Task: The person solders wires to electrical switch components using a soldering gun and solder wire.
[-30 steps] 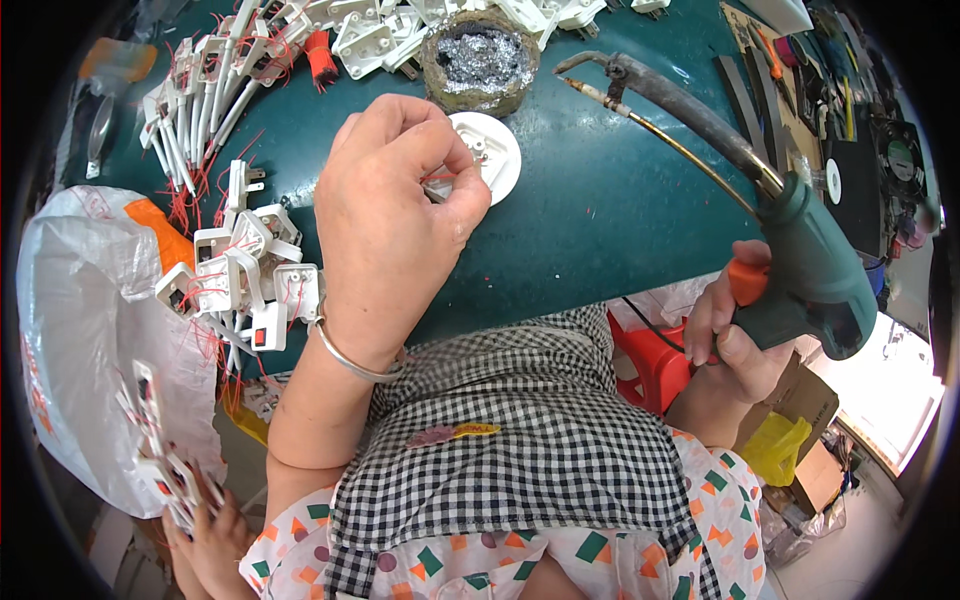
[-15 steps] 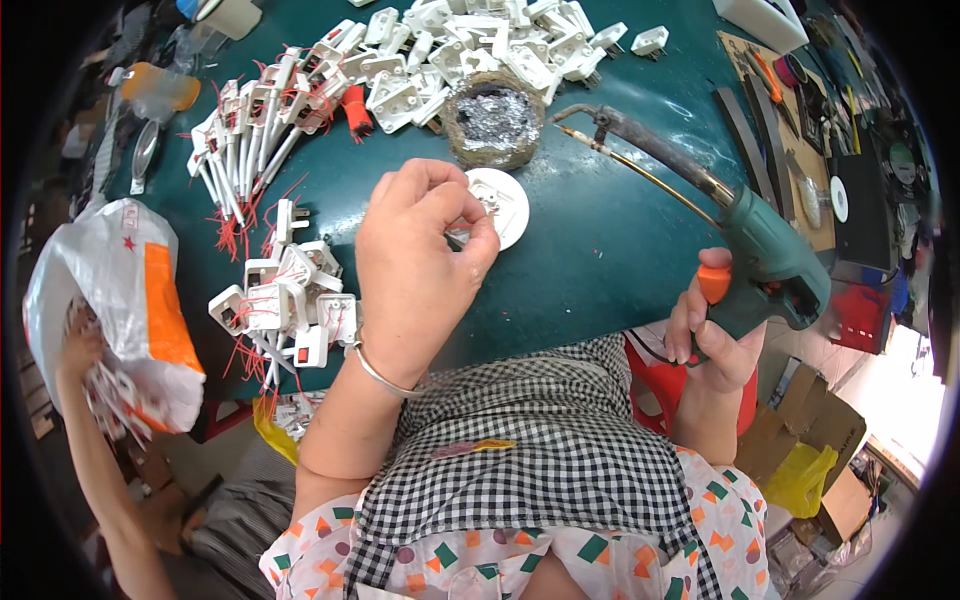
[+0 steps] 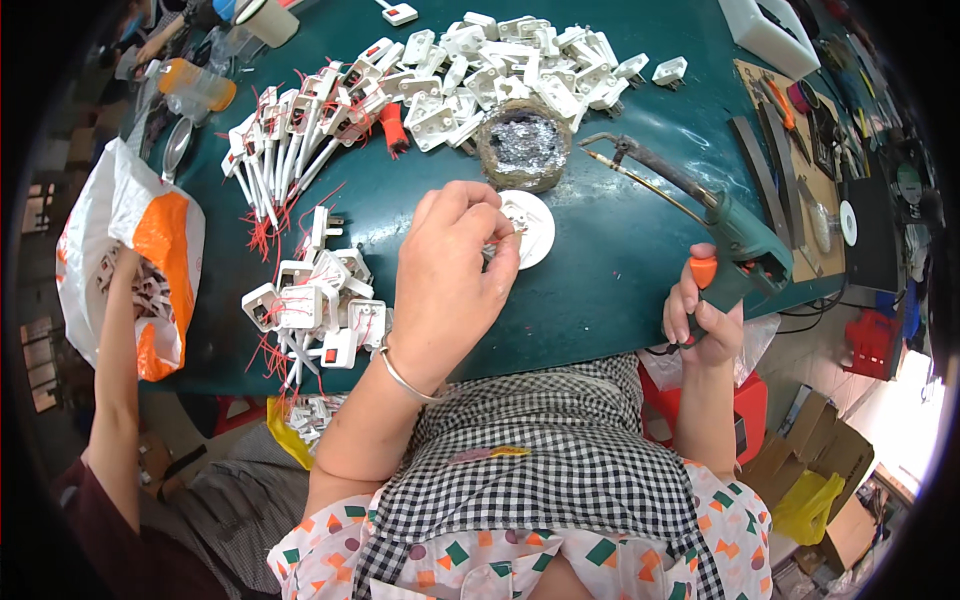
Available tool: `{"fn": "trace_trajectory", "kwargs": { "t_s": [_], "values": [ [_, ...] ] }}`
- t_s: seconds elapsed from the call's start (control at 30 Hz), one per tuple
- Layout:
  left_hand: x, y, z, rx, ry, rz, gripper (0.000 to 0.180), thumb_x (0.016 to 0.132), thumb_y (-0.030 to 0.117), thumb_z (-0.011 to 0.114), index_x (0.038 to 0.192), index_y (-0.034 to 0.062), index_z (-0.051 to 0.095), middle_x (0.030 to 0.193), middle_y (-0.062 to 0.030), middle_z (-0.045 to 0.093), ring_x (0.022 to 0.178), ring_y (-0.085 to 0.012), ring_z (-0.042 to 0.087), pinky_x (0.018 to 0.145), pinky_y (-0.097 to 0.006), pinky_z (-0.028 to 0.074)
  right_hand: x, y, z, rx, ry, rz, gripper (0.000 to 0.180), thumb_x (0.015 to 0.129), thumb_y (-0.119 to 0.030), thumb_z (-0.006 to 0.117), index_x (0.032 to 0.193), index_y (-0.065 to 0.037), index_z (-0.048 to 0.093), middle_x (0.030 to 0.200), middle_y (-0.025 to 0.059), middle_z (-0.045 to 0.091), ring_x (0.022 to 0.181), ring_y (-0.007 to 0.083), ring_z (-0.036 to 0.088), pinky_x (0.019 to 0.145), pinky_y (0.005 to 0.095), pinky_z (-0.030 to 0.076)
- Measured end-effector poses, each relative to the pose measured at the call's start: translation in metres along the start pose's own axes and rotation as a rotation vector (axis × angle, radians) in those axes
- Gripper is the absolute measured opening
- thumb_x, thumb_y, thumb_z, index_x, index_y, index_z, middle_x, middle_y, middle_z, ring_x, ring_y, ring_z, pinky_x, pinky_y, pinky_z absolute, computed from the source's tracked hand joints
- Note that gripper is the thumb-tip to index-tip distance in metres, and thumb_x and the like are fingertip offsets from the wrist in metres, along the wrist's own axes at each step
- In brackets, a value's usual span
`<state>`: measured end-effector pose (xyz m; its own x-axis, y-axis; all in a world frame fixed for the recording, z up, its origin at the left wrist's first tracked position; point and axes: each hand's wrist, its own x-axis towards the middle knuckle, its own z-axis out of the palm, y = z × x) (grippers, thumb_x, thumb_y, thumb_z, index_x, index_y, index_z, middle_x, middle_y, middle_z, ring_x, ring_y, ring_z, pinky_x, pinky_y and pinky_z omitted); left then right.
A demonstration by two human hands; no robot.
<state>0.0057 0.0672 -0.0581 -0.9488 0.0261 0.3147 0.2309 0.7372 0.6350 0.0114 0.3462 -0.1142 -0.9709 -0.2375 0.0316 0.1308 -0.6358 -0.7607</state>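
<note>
At the round white dish (image 3: 540,230) on the green desk (image 3: 600,300), the left hand (image 3: 452,275) pinches its fingers together, contents unclear, while the right hand's (image 3: 706,318) fingers clamp the green pistol-shaped soldering iron (image 3: 748,238), seemingly so its tip stands clear.

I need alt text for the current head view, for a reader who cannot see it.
A person's right hand holds a green soldering gun; the left hand pinches at a round white dish on a green table, near a pot and white plug housings.
</note>
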Motion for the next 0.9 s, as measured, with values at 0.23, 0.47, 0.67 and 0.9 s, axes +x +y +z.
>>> {"fn": "trace_trajectory", "kwargs": {
  "t_s": [0.23, 0.47, 0.67, 0.9],
  "values": [
    [0.001, 0.001, -0.004, 0.041, -0.033, 0.029, 0.010, 0.076, -0.003, 0.068, 0.081, -0.0003, 0.060, 0.098, -0.0105, 0.062, 0.082, -0.0232, 0.059, 0.064, -0.032, 0.050, 0.002, 0.004, -0.013, 0.084, -0.032, 0.025, 0.062, 0.080, -0.011, 0.070, 0.132, 0.007, 0.042, 0.079, 0.0078, 0.052, 0.046, 0.0143, 0.052, 0.039, 0.0279, 0.045],
    [-0.003, 0.004, -0.016, 0.065, -0.027, 0.072, 0.034, 0.076, -0.001, 0.073, 0.107, 0.0006, 0.057, 0.106, -0.0141, 0.064, 0.095, -0.0253, 0.062, 0.073, -0.031, 0.053, 0.005, 0.003, -0.022, 0.174, -0.060, 0.039, 0.064, 0.080, -0.012, 0.072, 0.133, 0.006, 0.041, 0.079, 0.0075, 0.051, 0.047, 0.0144, 0.052, 0.040, 0.0281, 0.044],
    [-0.034, -0.011, -0.030, 0.033, -0.182, -0.305, 0.067, 0.078, -0.004, 0.073, 0.139, 0.0013, 0.045, 0.092, -0.0115, 0.071, 0.071, -0.0183, 0.067, 0.067, -0.028, 0.052, 0.005, 0.005, -0.020, 0.205, -0.091, 0.037, 0.065, 0.080, -0.013, 0.072, 0.135, 0.004, 0.040, 0.079, 0.0078, 0.050, 0.048, 0.0143, 0.051, 0.040, 0.0280, 0.044],
    [-0.019, 0.022, -0.050, -0.349, 0.239, -0.106, 0.045, 0.084, -0.003, 0.069, 0.127, 0.0007, 0.057, 0.087, -0.0130, 0.068, 0.069, -0.0133, 0.065, 0.063, -0.025, 0.051, 0.003, 0.010, -0.022, 0.208, -0.114, -0.003, 0.062, 0.083, -0.011, 0.068, 0.136, 0.004, 0.039, 0.082, 0.0074, 0.048, 0.048, 0.0128, 0.048, 0.041, 0.0272, 0.043]
  ]
}}
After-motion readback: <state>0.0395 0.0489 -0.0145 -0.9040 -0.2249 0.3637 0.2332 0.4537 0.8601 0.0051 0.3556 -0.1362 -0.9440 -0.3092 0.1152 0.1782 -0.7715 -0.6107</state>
